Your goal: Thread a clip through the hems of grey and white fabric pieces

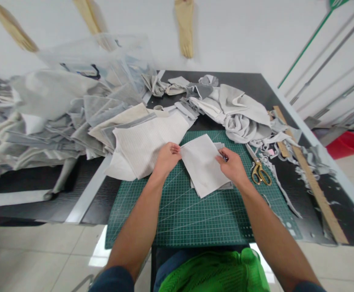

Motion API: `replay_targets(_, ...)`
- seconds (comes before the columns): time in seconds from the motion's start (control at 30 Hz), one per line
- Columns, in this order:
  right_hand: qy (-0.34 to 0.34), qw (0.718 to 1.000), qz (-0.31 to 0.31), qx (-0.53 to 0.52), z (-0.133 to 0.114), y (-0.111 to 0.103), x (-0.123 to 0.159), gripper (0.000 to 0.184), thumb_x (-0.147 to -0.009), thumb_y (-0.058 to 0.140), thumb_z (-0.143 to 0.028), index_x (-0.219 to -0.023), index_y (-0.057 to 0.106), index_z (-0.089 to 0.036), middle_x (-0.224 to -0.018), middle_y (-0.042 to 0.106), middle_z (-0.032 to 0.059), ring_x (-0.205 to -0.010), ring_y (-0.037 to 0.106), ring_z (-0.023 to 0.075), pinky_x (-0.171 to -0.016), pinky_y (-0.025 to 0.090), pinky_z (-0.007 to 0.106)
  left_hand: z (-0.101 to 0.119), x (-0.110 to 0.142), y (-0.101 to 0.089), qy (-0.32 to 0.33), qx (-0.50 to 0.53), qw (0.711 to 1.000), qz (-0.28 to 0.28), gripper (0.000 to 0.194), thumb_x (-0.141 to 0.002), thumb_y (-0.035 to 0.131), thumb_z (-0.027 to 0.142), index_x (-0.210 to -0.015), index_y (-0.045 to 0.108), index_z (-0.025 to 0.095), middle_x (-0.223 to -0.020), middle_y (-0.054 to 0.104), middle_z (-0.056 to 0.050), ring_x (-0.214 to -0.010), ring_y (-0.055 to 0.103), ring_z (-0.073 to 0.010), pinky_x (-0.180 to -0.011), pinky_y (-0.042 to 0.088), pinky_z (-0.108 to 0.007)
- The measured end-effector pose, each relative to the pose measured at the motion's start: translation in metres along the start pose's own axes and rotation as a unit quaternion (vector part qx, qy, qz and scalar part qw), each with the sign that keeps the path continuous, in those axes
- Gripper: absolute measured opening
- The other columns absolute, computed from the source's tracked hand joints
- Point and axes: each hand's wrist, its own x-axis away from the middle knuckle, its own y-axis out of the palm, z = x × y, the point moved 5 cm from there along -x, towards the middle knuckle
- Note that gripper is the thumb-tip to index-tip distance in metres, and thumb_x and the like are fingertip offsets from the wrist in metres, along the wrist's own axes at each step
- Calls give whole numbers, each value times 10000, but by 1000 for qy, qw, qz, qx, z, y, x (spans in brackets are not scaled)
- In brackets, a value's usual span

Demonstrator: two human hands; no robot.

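Observation:
A white square of fabric (203,164) lies turned at an angle over other grey fabric squares (227,185) on the green cutting mat (177,219). My left hand (168,157) pinches its left corner between thumb and fingers. At the opposite side my right hand (231,163) has its thumb on the fabric's right edge, with the fingers curled; a small dark object shows at those fingers, too hidden to name. Gold-handled scissors (259,172) rest on the mat to the right of my right hand. Left of my left hand lies a large white ribbed fabric piece (146,142).
Heaped grey fabric pieces (52,105) cover the left side, before a clear plastic box (128,52). Crumpled cloth (244,113) lies behind the mat. A wooden ruler (317,190) and fabric scraps are along the right. A red bucket (347,145) stands on the floor beyond.

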Motion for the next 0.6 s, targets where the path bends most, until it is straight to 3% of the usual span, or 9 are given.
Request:
replay_targets(0.07,-3,999,27,-25,-1,-2,0,104,-863,586,-303,-807,576,-215,-730,551,-24,-702,483,170,-687,358,296,-6,-1,2,-38,10,999,-3,357,-587,716,53,-927,668,150,-885,705,-51,-801,648,-171,-814,528,-341)
replay_targets(0.13,-6,998,42,-48,-4,-2,1,110,-879,574,-314,-840,587,-212,-755,559,-25,-716,483,167,-699,361,294,-7,2,15,-58,54,994,-72,416,-583,733,58,-987,675,137,-924,727,-72,-831,673,-193,-837,540,-364)
replay_targets(0.23,-8,995,54,-78,-8,-2,2,132,-891,574,-335,-860,595,-208,-768,565,-26,-719,476,161,-696,361,287,-3,11,35,-47,130,978,-159,479,-602,716,52,-1072,675,139,-985,752,-82,-926,703,-223,-884,545,-372)
replay_targets(0.3,4,993,73,-88,-8,-1,2,155,-897,577,-356,-871,602,-205,-762,562,-27,-707,466,157,-683,361,283,-1,13,39,-41,159,973,-162,474,-630,702,64,-1094,661,147,-1001,755,-80,-936,709,-226,-890,547,-370)
replay_targets(0.37,19,992,89,-85,-6,2,0,191,-902,576,-385,-881,616,-199,-756,563,-25,-692,461,155,-674,364,282,-2,12,36,-43,164,977,-125,452,-670,672,81,-1114,624,154,-976,749,-78,-877,712,-222,-848,556,-371)
replay_targets(0.43,23,993,84,-74,-6,8,-4,225,-901,573,-406,-899,638,-190,-761,579,-15,-695,482,159,-684,380,288,0,10,26,-26,126,990,-54,467,-719,632,84,-1173,565,167,-944,730,-70,-828,701,-214,-813,558,-368)
replay_targets(0.5,23,995,69,-72,-9,17,-11,253,-890,578,-398,-985,659,-177,-794,621,5,-730,538,173,-719,418,296,8,11,15,23,54,998,20,532,-769,586,69,-1279,484,182,-942,703,-62,-820,685,-204,-828,552,-373)
replay_targets(0.6,22,996,41,-76,-24,30,-25,389,-880,587,-368,-1203,630,-157,-835,687,28,-751,599,192,-761,462,317,32,19,-1,134,-52,984,105,620,-821,526,33,-1401,376,195,-1107,657,-97,-957,664,-209,-951,520,-397)
